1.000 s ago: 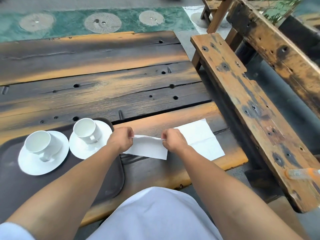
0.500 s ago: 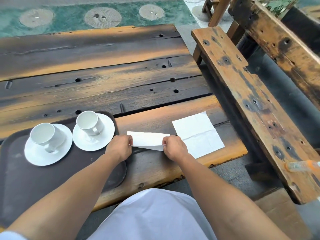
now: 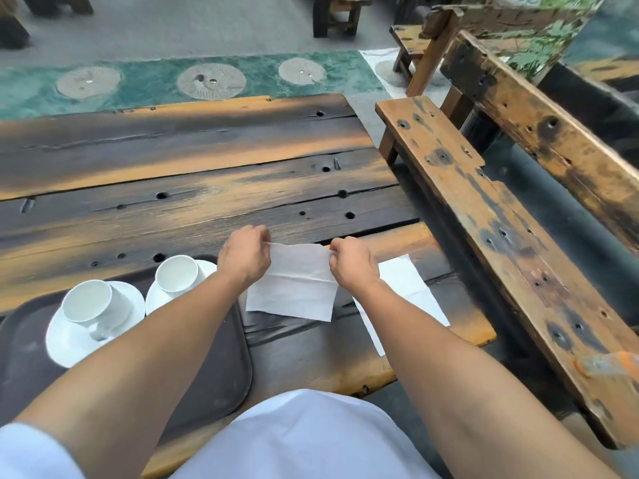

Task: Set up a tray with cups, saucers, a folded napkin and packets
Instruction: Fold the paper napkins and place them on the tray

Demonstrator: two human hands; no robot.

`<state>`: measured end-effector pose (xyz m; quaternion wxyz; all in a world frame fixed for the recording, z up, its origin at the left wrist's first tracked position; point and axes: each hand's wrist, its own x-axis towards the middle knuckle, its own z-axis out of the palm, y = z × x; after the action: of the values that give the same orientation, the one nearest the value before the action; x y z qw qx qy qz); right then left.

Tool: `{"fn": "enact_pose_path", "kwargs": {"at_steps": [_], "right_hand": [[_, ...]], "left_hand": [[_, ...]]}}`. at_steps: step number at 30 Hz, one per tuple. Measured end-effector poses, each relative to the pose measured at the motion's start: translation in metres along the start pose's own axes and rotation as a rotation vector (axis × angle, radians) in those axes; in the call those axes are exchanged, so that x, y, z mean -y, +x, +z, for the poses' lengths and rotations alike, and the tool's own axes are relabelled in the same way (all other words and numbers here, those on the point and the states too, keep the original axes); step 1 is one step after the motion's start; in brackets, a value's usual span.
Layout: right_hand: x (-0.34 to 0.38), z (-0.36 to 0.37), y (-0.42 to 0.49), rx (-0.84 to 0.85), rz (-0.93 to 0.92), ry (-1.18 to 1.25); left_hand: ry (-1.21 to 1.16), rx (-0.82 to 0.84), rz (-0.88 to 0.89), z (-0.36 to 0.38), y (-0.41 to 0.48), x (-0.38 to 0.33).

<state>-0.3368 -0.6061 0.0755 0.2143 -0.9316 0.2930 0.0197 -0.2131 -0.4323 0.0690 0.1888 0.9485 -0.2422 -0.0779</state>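
Item: white paper napkin (image 3: 294, 281), held up by its far edge above the near right part of the wooden table (image 3: 193, 188), its lower edge hanging free just over the boards; a horizontal crease runs across its middle. Left hand (image 3: 244, 254): fingers closed in a pinch on the napkin's upper left corner. Right hand (image 3: 351, 262): fingers likewise pinched together on the upper right corner, the sheet drawn taut between the two. Second napkin (image 3: 404, 288): white, lying flat on the table to the right of the held one, partly hidden by the right forearm. Dark tray (image 3: 214, 371): rests on the table's near left, its right rim just beside the hanging napkin, the left forearm crossing over it. On the tray, two white cups, each on its own white saucer: left cup (image 3: 90, 305) on left saucer (image 3: 65, 340), handle turned toward the viewer; right cup (image 3: 177, 279) on right saucer (image 3: 157, 300) (the latter partly covered by the left forearm). The two saucers sit just beside one another. Wooden bench (image 3: 491, 236): worn, alongside the table's right edge. Orange-tinted object (image 3: 608, 364) on the bench's near end, too blurred to identify.
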Motion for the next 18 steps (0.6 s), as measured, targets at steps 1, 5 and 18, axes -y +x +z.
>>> {"fn": "enact_pose_path", "kwargs": {"at_steps": [1,5,18], "right_hand": [[0.001,-0.002,0.004,-0.042,-0.021,-0.008],[0.005,-0.005,0.012,-0.162,-0.073,-0.058],[-0.018,0.04,-0.019,0.106,-0.032,-0.067]], "left_hand": [[-0.011,-0.034,0.015,-0.003,0.004,-0.002],[-0.063,-0.112,0.074,-0.011,0.013,-0.009],[0.014,0.13,0.073,0.032,-0.035,0.024]]}}
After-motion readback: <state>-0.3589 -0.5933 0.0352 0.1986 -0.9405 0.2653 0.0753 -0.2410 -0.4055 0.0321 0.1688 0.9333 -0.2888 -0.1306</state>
